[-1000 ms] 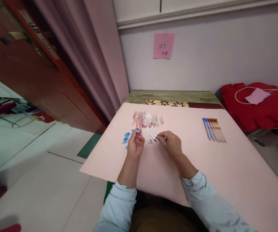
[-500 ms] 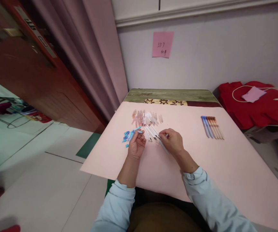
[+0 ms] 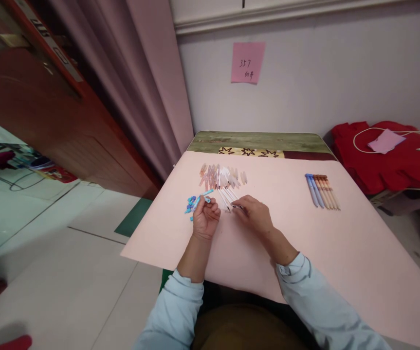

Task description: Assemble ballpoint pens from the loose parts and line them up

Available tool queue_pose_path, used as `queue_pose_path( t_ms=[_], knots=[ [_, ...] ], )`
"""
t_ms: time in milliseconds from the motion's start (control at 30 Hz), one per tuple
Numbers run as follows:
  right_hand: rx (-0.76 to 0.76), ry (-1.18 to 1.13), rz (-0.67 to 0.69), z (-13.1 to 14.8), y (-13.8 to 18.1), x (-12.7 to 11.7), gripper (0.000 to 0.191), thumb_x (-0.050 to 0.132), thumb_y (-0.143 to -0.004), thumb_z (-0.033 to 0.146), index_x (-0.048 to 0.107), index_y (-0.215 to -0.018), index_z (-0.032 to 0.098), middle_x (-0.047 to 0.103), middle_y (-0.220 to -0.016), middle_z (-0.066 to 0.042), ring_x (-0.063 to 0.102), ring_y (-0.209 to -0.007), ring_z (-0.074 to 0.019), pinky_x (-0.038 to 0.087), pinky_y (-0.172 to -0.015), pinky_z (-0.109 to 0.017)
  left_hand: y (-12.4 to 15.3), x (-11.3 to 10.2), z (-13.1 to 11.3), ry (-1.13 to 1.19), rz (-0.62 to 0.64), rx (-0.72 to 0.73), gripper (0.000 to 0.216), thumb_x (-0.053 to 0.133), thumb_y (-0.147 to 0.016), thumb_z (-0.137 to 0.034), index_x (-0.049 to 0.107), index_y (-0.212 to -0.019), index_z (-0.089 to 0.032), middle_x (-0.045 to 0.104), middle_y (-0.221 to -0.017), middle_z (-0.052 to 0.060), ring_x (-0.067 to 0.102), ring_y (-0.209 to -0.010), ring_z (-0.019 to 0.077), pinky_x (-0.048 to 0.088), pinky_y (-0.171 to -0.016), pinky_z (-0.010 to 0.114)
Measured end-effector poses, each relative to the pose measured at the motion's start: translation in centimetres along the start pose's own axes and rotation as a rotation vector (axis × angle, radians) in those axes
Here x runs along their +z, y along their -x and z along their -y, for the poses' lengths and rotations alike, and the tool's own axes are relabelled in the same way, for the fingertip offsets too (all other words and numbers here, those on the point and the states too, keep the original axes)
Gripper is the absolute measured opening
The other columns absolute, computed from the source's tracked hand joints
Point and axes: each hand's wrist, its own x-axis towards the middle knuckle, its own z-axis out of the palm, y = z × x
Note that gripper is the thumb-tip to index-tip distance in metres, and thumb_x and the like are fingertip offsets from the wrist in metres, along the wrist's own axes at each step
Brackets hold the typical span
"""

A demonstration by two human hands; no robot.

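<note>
My left hand (image 3: 205, 218) is curled around a small light-blue pen part (image 3: 203, 197) that sticks out past the fingertips. Just left of it lies a little heap of blue caps (image 3: 190, 203). My right hand (image 3: 254, 214) rests on the pink sheet (image 3: 304, 243) with its fingers pinched on a thin white refill (image 3: 236, 205) from a row of white refills (image 3: 227, 197). Behind these lies a pile of clear and pinkish pen barrels (image 3: 220, 177). What else the right fingers cover is hidden.
Several finished pens (image 3: 322, 191), blue and brown, lie side by side at the right of the sheet. A red cloth (image 3: 388, 155) with a white cable and pink paper lies beyond the table's right edge. A pink note (image 3: 246, 61) hangs on the wall; a curtain (image 3: 147, 87) and wooden door (image 3: 49, 97) stand left.
My right hand has slid a little left toward the white refills, fingers now down on one. The left hand keeps the blue part, tilted slightly.
</note>
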Motion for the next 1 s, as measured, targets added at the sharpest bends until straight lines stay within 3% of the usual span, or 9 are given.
queue_pose_path(
  t_ms=[67, 133, 200, 300, 533, 733, 1000],
  knots=[
    [-0.142, 0.058, 0.005, 0.4, 0.1, 0.7, 0.028, 0.055, -0.09, 0.038, 0.067, -0.113, 0.027, 0.062, -0.12, -0.007, 0.055, -0.108, -0.0214, 0.038, -0.094, -0.035, 0.0, 0.0, -0.1, 0.014, 0.007, -0.01, 0.024, 0.054, -0.091, -0.033, 0.061, -0.076, -0.015, 0.056, -0.066, 0.0, 0.039, -0.044, 0.0037, 0.035, -0.041, 0.016],
    [-0.224, 0.14, 0.012, 0.8, 0.0, 1.4, 0.036, 0.057, -0.089, 0.042, 0.063, -0.122, 0.028, 0.055, -0.134, -0.01, 0.045, -0.124, -0.0264, 0.025, -0.107, -0.045, 0.1, 0.1, -0.2, 0.009, 0.004, -0.01, 0.027, 0.052, -0.093, -0.033, 0.06, -0.075, -0.015, 0.055, -0.065, 0.0, 0.034, -0.041, 0.003, 0.031, -0.038, 0.015],
    [-0.236, 0.211, 0.017, 1.2, -0.2, 2.0, 0.042, 0.056, -0.089, 0.046, 0.059, -0.127, 0.027, 0.049, -0.141, -0.011, 0.037, -0.131, -0.0289, 0.014, -0.111, -0.052, 0.1, 0.2, -0.2, -0.007, -0.006, 0.003, 0.028, 0.051, -0.093, -0.035, 0.06, -0.074, -0.015, 0.053, -0.064, 0.0, 0.032, -0.041, 0.0028, 0.029, -0.036, 0.015],
    [-0.218, 0.265, 0.003, 1.7, -0.6, 2.4, 0.043, 0.052, -0.092, 0.047, 0.057, -0.129, 0.026, 0.047, -0.142, -0.012, 0.033, -0.134, -0.0301, 0.008, -0.112, -0.055, 0.1, 0.3, -0.2, -0.022, -0.013, 0.014, 0.03, 0.051, -0.093, -0.036, 0.059, -0.073, -0.015, 0.053, -0.064, 0.0, 0.031, -0.041, 0.0027, 0.028, -0.036, 0.015],
    [-0.152, 0.302, 0.025, 0.9, -0.5, 1.9, 0.034, 0.052, -0.093, 0.036, 0.059, -0.126, 0.03, 0.051, -0.138, -0.01, 0.035, -0.133, -0.0302, 0.01, -0.111, -0.058, -0.2, 0.2, -0.1, -0.013, 0.015, 0.014, 0.029, 0.051, -0.093, -0.035, 0.06, -0.074, -0.015, 0.054, -0.065, 0.0, 0.032, -0.042, 0.0028, 0.029, -0.037, 0.015],
    [-0.199, 0.332, 0.064, 0.5, -0.4, 2.1, 0.036, 0.048, -0.094, 0.025, 0.061, -0.124, 0.039, 0.051, -0.138, -0.006, 0.035, -0.133, -0.0284, 0.009, -0.11, -0.058, -0.4, 0.1, -0.1, 0.024, 0.033, 0.01, 0.032, 0.047, -0.095, -0.034, 0.06, -0.074, -0.014, 0.053, -0.065, 0.001, 0.033, -0.042, 0.0025, 0.029, -0.038, 0.015],
    [-0.105, 0.353, -0.027, 1.1, 1.0, 0.2, 0.028, 0.047, -0.092, 0.02, 0.071, -0.103, 0.03, 0.056, -0.13, -0.006, 0.038, -0.13, -0.0275, 0.006, -0.112, -0.056, -0.2, 0.3, 0.0, -0.002, 0.017, 0.018, 0.03, 0.052, -0.092, -0.035, 0.059, -0.072, -0.015, 0.052, -0.066, 0.0, 0.034, -0.043, 0.0021, 0.03, -0.039, 0.014]
  ],
)
